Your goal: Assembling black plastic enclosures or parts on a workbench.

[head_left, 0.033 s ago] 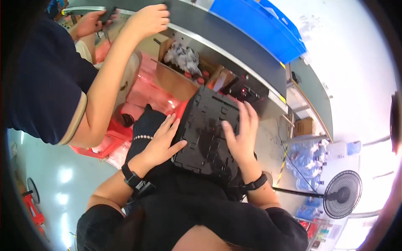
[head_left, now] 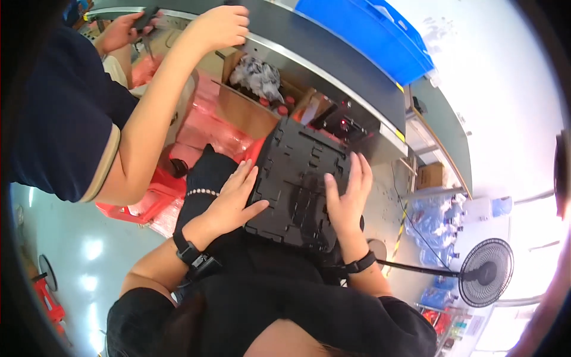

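Note:
A black moulded plastic tray (head_left: 297,184) with many slots and ridges on its top lies across my lap, slightly tilted. Along its left edge rests my left hand (head_left: 235,202), open, with the fingers stretched forward and the thumb pointing over the tray. My right hand (head_left: 351,199) is at the opposite edge, open, its thumb and fingers apart. Neither hand is wrapped round anything. Whether the right fingertips touch the tray's side cannot be made out. Beneath the tray, its underside is hidden.
A conveyor belt (head_left: 285,35) runs ahead, carrying a blue crate (head_left: 369,35). Under it stands a cardboard box (head_left: 238,107) with crumpled plastic and red-capped bottles. At left, a co-worker's arm (head_left: 157,113) reaches to the belt. A red stool (head_left: 157,193) and a fan (head_left: 486,272) flank me.
My right hand has shifted slightly to the right along with the tray's right edge. The co-worker's near hand has also moved a little right. My left hand stays at the tray's left edge.

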Demonstrator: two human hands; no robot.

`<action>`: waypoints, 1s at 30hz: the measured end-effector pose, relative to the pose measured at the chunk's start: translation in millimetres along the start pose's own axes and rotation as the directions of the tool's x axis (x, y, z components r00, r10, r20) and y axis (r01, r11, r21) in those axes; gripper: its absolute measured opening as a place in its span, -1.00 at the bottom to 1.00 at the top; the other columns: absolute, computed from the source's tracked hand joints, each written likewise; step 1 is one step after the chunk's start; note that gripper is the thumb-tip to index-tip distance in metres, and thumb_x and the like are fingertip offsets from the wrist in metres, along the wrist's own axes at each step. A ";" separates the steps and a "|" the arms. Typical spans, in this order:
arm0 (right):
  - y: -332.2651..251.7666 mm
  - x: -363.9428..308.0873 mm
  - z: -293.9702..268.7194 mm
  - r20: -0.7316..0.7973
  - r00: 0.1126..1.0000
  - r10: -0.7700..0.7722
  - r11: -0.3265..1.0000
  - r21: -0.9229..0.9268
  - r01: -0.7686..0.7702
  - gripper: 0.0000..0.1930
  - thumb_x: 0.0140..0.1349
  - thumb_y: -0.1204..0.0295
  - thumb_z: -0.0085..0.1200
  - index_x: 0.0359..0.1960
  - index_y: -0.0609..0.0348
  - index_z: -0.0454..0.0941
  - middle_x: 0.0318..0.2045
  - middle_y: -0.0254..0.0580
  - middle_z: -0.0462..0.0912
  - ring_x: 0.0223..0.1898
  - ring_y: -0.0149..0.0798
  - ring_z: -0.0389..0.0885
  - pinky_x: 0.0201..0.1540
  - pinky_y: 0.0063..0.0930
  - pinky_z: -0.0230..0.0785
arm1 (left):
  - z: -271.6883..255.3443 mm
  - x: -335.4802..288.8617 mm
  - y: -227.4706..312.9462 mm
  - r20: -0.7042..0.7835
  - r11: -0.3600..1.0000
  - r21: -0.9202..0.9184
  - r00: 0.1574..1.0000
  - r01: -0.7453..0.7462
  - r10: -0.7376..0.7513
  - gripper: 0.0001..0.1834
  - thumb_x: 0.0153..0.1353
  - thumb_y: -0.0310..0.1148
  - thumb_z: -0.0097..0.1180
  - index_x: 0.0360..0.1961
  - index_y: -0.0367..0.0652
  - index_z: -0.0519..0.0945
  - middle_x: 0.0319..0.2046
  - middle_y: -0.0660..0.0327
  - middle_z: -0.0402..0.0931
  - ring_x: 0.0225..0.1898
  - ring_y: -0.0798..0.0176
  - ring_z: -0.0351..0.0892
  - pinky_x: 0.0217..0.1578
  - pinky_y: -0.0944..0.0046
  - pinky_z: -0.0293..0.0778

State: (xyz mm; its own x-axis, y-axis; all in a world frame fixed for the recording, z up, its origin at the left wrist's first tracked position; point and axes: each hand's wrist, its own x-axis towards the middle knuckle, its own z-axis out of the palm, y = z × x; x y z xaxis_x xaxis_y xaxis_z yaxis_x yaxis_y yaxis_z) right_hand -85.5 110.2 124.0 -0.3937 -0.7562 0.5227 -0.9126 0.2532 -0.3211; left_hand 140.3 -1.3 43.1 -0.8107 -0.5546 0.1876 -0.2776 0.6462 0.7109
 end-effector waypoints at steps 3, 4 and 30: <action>30.9 -61.5 3.9 0.072 0.891 0.448 0.893 -0.004 -0.449 -0.28 0.15 0.28 0.15 0.25 0.41 0.11 0.13 0.30 0.28 0.21 0.21 0.21 0.27 -0.10 0.04 | 14.0 8.2 17.7 0.079 0.992 -0.115 0.996 0.051 -0.042 -0.02 0.15 -0.12 0.17 0.30 -0.53 -0.13 0.30 -0.37 -0.11 0.36 -0.28 -0.08 0.32 0.04 -0.01; 38.1 -77.1 6.9 0.177 0.774 0.607 0.788 -0.007 -0.616 -0.26 0.19 0.24 0.13 0.26 0.44 0.08 0.13 0.31 0.28 0.22 0.18 0.21 0.27 -0.15 0.04 | 16.9 9.3 20.3 0.082 0.992 -0.102 0.995 0.068 -0.060 -0.02 0.15 -0.12 0.17 0.30 -0.53 -0.13 0.30 -0.37 -0.11 0.36 -0.28 -0.08 0.32 0.04 -0.01; 163.2 -188.6 -120.6 0.366 0.695 0.619 -0.338 0.923 -0.185 -0.74 0.29 0.35 -0.04 -0.04 0.15 0.47 -0.29 -0.26 0.60 -0.35 -0.35 0.55 -0.35 -0.47 0.36 | 5.4 8.1 47.9 0.250 0.954 0.277 0.967 -0.111 0.040 -0.29 0.21 -0.11 0.05 0.33 -0.16 0.17 0.40 0.04 -0.09 0.42 -0.05 -0.17 0.35 -0.05 -0.18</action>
State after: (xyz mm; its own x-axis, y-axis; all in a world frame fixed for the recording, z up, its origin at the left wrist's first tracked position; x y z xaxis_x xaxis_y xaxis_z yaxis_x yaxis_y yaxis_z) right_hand -173.6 366.9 68.2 -0.7979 -0.5900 -0.1239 0.4830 -0.5026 -0.7170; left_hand 117.6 28.0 75.0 -0.9243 -0.3796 0.0404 -0.3178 0.8237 0.4696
